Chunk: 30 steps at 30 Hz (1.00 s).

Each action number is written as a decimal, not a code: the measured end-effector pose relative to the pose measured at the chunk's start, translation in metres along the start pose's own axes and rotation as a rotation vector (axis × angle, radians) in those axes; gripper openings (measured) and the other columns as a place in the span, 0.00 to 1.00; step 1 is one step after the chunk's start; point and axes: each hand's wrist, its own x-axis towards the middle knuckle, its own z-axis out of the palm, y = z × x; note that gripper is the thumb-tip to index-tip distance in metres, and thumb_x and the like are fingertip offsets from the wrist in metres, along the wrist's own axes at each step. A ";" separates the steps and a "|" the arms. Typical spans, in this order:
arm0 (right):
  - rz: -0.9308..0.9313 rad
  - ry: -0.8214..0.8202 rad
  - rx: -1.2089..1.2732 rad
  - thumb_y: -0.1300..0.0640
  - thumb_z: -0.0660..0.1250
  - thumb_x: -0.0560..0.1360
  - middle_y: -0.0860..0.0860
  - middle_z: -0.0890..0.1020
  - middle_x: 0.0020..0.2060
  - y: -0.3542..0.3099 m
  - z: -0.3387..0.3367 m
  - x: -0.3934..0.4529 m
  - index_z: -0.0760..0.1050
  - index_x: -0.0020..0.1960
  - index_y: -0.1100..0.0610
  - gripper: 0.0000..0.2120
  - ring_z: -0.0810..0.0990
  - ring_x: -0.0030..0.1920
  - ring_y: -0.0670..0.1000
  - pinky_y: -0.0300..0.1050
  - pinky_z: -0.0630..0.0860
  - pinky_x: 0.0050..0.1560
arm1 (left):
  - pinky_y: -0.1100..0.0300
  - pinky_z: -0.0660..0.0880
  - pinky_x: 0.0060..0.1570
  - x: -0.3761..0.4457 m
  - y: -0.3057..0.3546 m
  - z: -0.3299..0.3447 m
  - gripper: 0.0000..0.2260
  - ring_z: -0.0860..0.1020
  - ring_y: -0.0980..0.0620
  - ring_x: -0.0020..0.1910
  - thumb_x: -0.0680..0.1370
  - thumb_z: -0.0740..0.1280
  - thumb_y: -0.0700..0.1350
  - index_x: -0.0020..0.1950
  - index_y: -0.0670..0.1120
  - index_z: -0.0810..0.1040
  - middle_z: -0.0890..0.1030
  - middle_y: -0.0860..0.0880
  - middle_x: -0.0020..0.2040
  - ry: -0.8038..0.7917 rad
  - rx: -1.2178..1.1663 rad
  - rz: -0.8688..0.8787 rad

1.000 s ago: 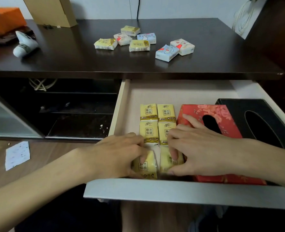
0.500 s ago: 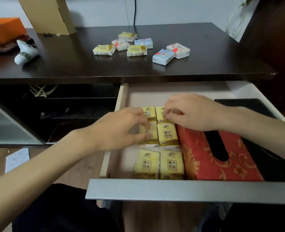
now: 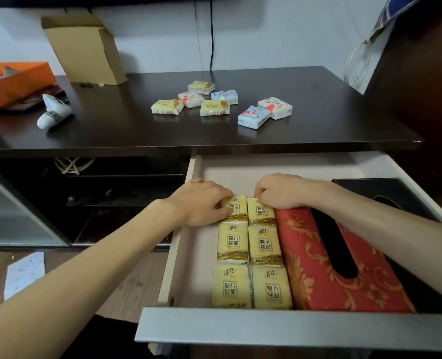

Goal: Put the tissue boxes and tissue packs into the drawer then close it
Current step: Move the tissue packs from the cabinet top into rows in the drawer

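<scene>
The drawer (image 3: 266,327) stands pulled out under the dark desk. Inside lie several yellow tissue packs (image 3: 251,257) in two columns, a red patterned tissue box (image 3: 315,275) beside them, and a black tissue box (image 3: 385,193) at the right. My left hand (image 3: 201,203) rests with fingers pressed on the far left yellow pack (image 3: 236,209). My right hand (image 3: 284,190) has fingertips on the far right yellow pack (image 3: 261,212). On the desktop (image 3: 318,125) lie several more packs: yellow ones (image 3: 214,108), and white and blue printed ones (image 3: 253,117).
A cardboard box (image 3: 85,47) leans against the wall at the back left. An orange box (image 3: 12,81) and a white device (image 3: 54,112) sit on the desk's left. A black cable (image 3: 211,35) hangs down the wall. Open dark shelves (image 3: 98,198) lie left of the drawer.
Both hands moved from the near packs to the far row of yellow packs. The view tilted up, showing more wall and desktop.
</scene>
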 end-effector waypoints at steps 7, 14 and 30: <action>-0.015 0.087 0.043 0.55 0.59 0.74 0.50 0.83 0.61 -0.003 0.002 -0.005 0.82 0.55 0.49 0.16 0.79 0.62 0.56 0.54 0.77 0.62 | 0.49 0.70 0.61 -0.001 0.002 -0.002 0.18 0.77 0.51 0.61 0.79 0.61 0.59 0.65 0.54 0.77 0.81 0.54 0.59 0.047 -0.072 -0.007; -0.128 0.473 0.352 0.58 0.64 0.75 0.41 0.86 0.37 -0.009 -0.033 -0.012 0.84 0.47 0.44 0.12 0.84 0.45 0.47 0.49 0.80 0.53 | 0.52 0.77 0.54 -0.012 -0.017 -0.036 0.11 0.78 0.58 0.54 0.79 0.63 0.48 0.58 0.54 0.81 0.82 0.59 0.55 0.502 -0.347 -0.132; -0.062 0.382 0.037 0.60 0.60 0.79 0.56 0.70 0.77 -0.056 -0.128 0.124 0.65 0.79 0.52 0.28 0.72 0.72 0.60 0.51 0.73 0.61 | 0.43 0.63 0.69 0.085 -0.178 -0.064 0.24 0.61 0.40 0.75 0.80 0.58 0.56 0.74 0.49 0.70 0.66 0.43 0.76 0.359 -0.216 -0.690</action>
